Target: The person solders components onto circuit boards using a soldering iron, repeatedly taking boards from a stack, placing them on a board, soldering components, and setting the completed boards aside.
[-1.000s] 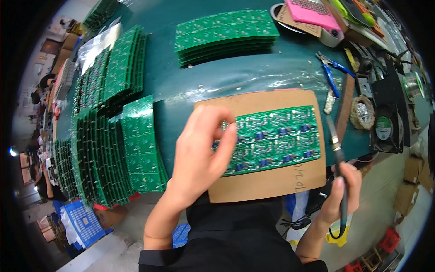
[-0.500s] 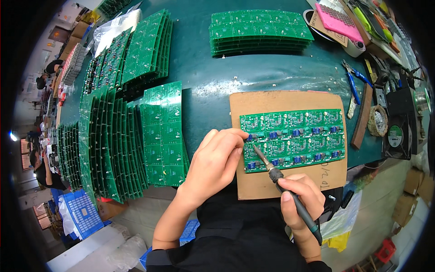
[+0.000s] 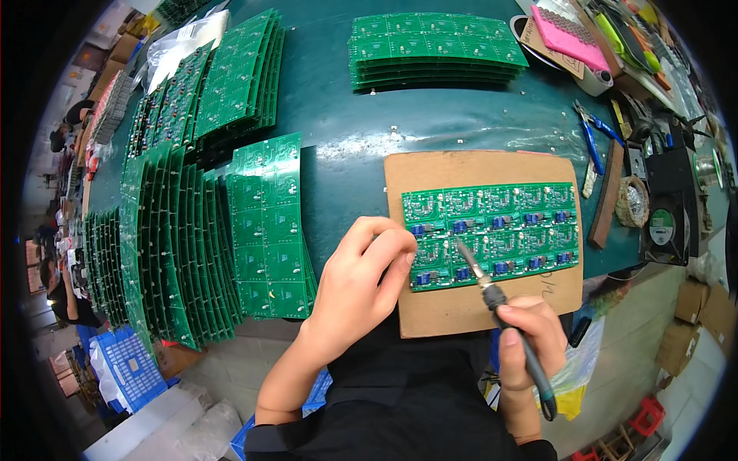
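Observation:
A green circuit board panel [image 3: 492, 244] with rows of blue parts lies on a brown cardboard sheet [image 3: 453, 316]. My right hand [image 3: 530, 342] is closed round the dark handle of a soldering iron [image 3: 494, 297]. The iron's metal tip points up and left, over the left part of the panel by the upper row of blue parts. At the panel's left edge is my left hand [image 3: 365, 288], its fingers curled and drawn together. The index fingertip overlaps the panel's edge; whatever lies between finger and thumb is hidden.
Upright green boards [image 3: 181, 253] stand packed at the left, beside a leaning board [image 3: 267, 223]. A flat board stack [image 3: 438, 50] sits at the back. Blue-handled pliers [image 3: 590, 134], a brown bar [image 3: 607, 192] and a black fan [image 3: 665, 223] line the right side.
The soldering iron's tip has moved right along the panel, with my right hand shifting right. My left fingers have drawn back from the leftmost blue part to the panel's edge.

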Tool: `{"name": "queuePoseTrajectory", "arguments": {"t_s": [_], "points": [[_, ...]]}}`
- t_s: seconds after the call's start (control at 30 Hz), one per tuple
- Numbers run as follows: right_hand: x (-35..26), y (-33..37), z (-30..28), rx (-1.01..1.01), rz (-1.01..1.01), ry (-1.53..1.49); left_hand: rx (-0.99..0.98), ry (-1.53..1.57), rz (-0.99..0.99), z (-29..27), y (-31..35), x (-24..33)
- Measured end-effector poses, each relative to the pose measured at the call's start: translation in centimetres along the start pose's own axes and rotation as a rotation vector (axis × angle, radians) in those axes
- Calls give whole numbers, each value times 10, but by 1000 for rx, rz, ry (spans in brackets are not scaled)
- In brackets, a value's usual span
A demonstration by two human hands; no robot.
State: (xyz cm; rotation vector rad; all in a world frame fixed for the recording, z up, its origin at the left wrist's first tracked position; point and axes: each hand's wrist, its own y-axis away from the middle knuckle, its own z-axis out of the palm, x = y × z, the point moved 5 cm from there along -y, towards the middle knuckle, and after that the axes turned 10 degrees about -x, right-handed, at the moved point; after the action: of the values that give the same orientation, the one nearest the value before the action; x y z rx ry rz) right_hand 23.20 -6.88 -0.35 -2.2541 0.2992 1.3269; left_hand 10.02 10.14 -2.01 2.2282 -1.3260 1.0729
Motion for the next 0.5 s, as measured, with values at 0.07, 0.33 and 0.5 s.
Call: {"name": "queuePoseTrajectory", "arguments": {"t_s": [0.07, 0.33, 0.5], "points": [[5, 6, -10, 55, 65, -46, 18, 46, -35, 5, -3, 4], [14, 3, -10, -27, 76, -32, 20, -13, 80, 34, -23, 10], [14, -1, -11, -77, 137, -54, 24, -65, 37, 37, -26, 12]]}}
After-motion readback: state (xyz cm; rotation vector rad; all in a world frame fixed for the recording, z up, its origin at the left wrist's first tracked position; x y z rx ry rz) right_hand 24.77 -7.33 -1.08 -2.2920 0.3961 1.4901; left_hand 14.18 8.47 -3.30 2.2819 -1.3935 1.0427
